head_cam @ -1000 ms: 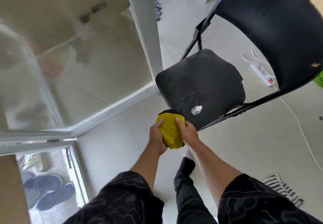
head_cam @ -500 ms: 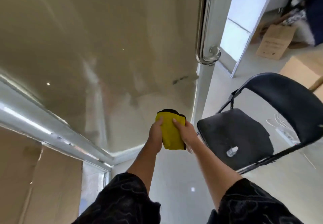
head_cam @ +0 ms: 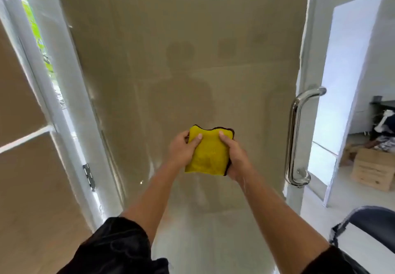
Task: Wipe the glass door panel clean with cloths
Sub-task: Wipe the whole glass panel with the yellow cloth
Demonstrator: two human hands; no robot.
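The glass door panel (head_cam: 181,49) fills the middle of the view, hazy, with a faint reflection of a person in it. A folded yellow cloth (head_cam: 208,153) with a dark edge is held up in front of the glass at about handle height. My left hand (head_cam: 181,152) grips its left side with the thumb on the front. My right hand (head_cam: 235,156) grips its right side and lower corner. Whether the cloth touches the glass I cannot tell.
A chrome pull handle (head_cam: 296,139) runs down the door's right edge. The white door frame with a hinge (head_cam: 88,175) stands at the left. A black chair (head_cam: 367,226) is at the lower right, cardboard boxes (head_cam: 374,171) beyond it.
The view has swung up from the floor and chair to face the door panel straight on. Both hands have kept hold of the yellow cloth and raised it before the glass.
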